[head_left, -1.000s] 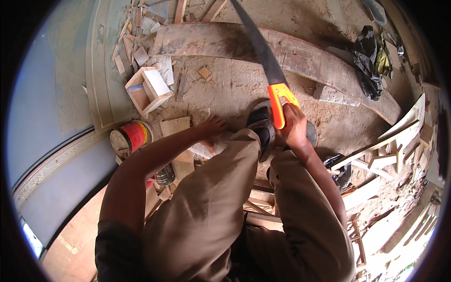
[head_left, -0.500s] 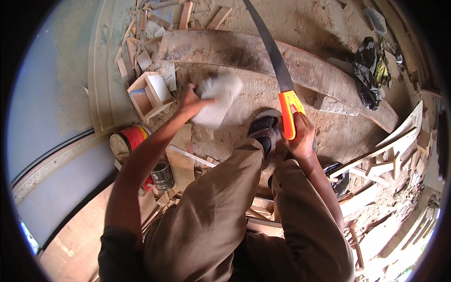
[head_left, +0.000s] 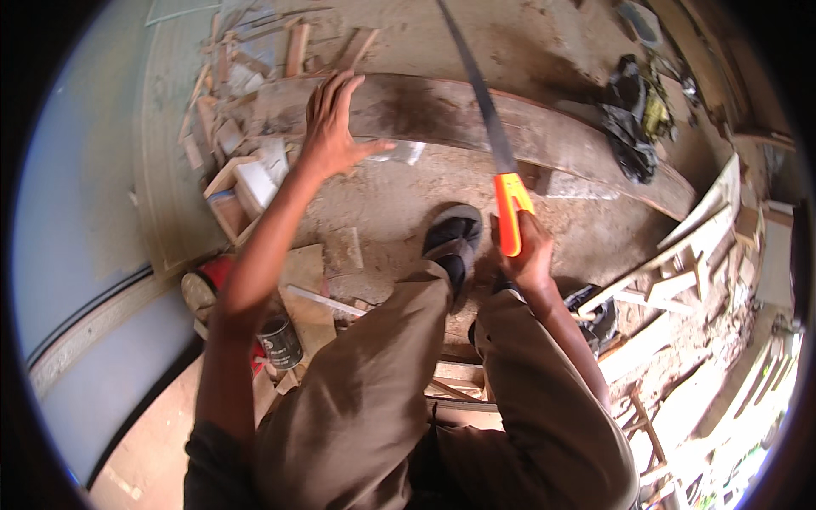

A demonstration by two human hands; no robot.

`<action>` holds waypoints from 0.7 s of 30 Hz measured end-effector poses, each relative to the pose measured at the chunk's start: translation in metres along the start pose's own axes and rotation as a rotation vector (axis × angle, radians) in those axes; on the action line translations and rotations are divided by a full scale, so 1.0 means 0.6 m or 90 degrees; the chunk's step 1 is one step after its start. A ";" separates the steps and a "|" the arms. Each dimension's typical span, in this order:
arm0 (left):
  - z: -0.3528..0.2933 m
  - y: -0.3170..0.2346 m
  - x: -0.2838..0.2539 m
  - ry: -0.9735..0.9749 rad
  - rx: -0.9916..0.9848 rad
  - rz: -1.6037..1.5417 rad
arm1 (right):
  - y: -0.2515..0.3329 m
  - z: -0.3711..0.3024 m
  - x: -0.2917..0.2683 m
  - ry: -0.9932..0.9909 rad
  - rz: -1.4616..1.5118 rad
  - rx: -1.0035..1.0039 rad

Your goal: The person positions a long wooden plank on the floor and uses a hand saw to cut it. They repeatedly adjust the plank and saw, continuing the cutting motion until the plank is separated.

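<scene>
My right hand [head_left: 531,255] is wrapped round the orange and yellow handle of a handsaw [head_left: 508,212]. The saw's dark blade points up and away, crossing over a long weathered plank [head_left: 408,102]. Farther left, my left hand [head_left: 330,127] is stretched out with fingers spread and nothing in it. It appears above the near edge of the plank; whether it touches the wood I cannot tell. Just right of its thumb, a small pale, shiny piece [head_left: 412,153] shows at the plank's near edge, too indistinct to name.
An open wooden box [head_left: 229,204] and wood offcuts [head_left: 297,49] lie at the left. Paint cans [head_left: 280,342] stand by my left leg. A black plastic bag [head_left: 629,127] rests across the plank's right part. Scrap wood [head_left: 680,280] is heaped at the right.
The whitish block-like thing is out of my left hand, which has opened and moved up and left. My right hand still holds the saw. The view has shifted somewhat.
</scene>
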State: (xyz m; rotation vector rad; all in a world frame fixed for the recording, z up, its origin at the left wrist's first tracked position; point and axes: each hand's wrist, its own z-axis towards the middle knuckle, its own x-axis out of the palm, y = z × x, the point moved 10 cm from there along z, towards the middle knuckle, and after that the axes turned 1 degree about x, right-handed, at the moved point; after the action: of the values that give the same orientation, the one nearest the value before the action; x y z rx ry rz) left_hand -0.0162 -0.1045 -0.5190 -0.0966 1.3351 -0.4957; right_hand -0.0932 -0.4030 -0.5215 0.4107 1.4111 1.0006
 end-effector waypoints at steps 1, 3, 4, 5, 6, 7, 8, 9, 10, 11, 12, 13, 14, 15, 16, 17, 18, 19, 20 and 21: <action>0.023 0.008 0.023 0.063 0.045 0.060 | 0.002 -0.004 0.004 0.000 0.006 -0.001; 0.055 0.009 0.086 0.181 0.085 0.105 | -0.006 -0.015 0.003 -0.013 -0.009 0.002; 0.058 0.016 0.111 0.243 0.069 0.108 | -0.008 -0.017 0.006 -0.020 -0.009 0.000; 0.058 0.022 0.135 0.305 0.052 0.112 | -0.010 -0.019 0.004 -0.022 -0.006 0.007; 0.057 0.020 0.150 0.313 0.031 0.101 | -0.021 -0.023 -0.003 -0.029 -0.012 0.029; 0.049 0.020 0.156 0.322 0.010 0.097 | -0.031 -0.027 -0.007 -0.034 -0.001 0.057; 0.039 0.020 0.162 0.331 -0.012 0.094 | -0.041 -0.029 -0.013 -0.040 0.010 0.084; 0.023 0.015 0.166 0.331 -0.015 0.088 | -0.039 -0.029 -0.019 -0.047 0.017 0.080; 0.002 0.006 0.170 0.317 -0.021 0.086 | -0.040 -0.029 -0.026 -0.056 0.022 0.077; -0.017 -0.002 0.172 0.300 -0.025 0.084 | -0.040 -0.027 -0.032 -0.066 0.025 0.071; -0.031 -0.004 0.171 0.282 -0.031 0.083 | -0.041 -0.024 -0.031 -0.071 0.034 0.073; -0.045 -0.004 0.172 0.274 -0.026 0.095 | -0.039 -0.025 -0.030 -0.071 0.039 0.078; -0.057 0.000 0.171 0.266 -0.022 0.105 | -0.039 -0.026 -0.031 -0.071 0.044 0.083; -0.065 -0.005 0.165 0.259 -0.026 0.120 | -0.040 -0.029 -0.035 -0.071 0.046 0.084; -0.064 -0.013 0.165 0.252 -0.018 0.108 | -0.041 -0.032 -0.039 -0.071 0.047 0.085; -0.056 -0.017 0.167 0.245 -0.010 0.095 | -0.042 -0.034 -0.043 -0.070 0.047 0.086; -0.045 -0.015 0.159 0.236 -0.002 0.092 | -0.039 -0.031 -0.043 -0.073 0.056 0.082; -0.042 -0.017 0.156 0.221 0.019 0.068 | -0.038 -0.036 -0.049 -0.081 0.053 0.089; -0.048 -0.012 0.152 0.232 0.008 0.084 | -0.031 -0.042 -0.050 -0.068 0.062 0.077; -0.049 -0.012 0.155 0.239 0.003 0.092 | -0.030 -0.048 -0.056 -0.057 0.062 0.068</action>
State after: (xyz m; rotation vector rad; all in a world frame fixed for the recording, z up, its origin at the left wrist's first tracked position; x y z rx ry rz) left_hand -0.0323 -0.1419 -0.6081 0.1015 1.6934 -0.4049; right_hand -0.1095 -0.4480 -0.5196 0.6007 1.3785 0.9756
